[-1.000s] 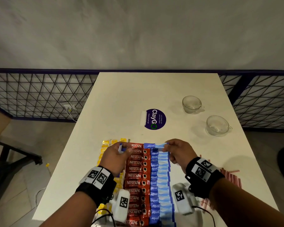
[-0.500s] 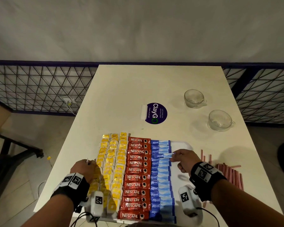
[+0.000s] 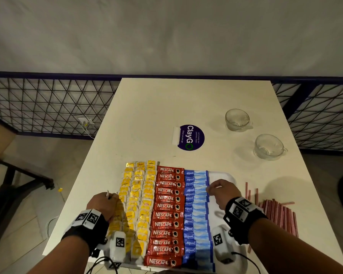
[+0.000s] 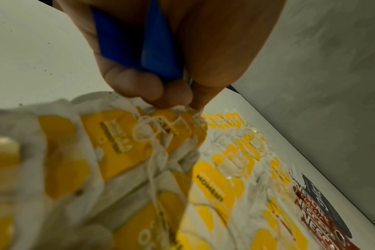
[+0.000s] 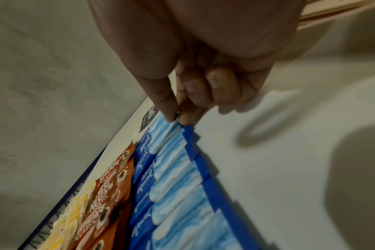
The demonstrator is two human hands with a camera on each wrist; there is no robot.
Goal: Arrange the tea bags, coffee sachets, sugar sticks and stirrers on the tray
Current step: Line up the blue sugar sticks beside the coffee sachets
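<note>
On the white tray (image 3: 224, 177) lie columns of yellow tea bags (image 3: 139, 194), red coffee sachets (image 3: 166, 206) and blue sugar sticks (image 3: 196, 210). My left hand (image 3: 105, 204) is at the left edge of the tea bags. It grips a few blue sugar sticks (image 4: 139, 42) in its palm, and its fingertips (image 4: 178, 99) touch a tea bag (image 4: 122, 140). My right hand (image 3: 210, 189) pinches the right end of one sugar stick (image 5: 173, 130) in the column, over the bare tray (image 5: 268, 169). Red stirrers (image 3: 277, 214) lie heaped on the table right of the tray.
Two glass cups (image 3: 237, 119) (image 3: 268, 147) stand at the back right of the white table. A purple round sticker (image 3: 190, 137) lies mid-table. The table's left edge runs close to my left hand. A wire mesh railing (image 3: 48, 107) stands behind.
Both hands have left the far end of the tray. The left hand has drawn back to the left edge of the tea bags; the right has come nearer along the sugar column.
</note>
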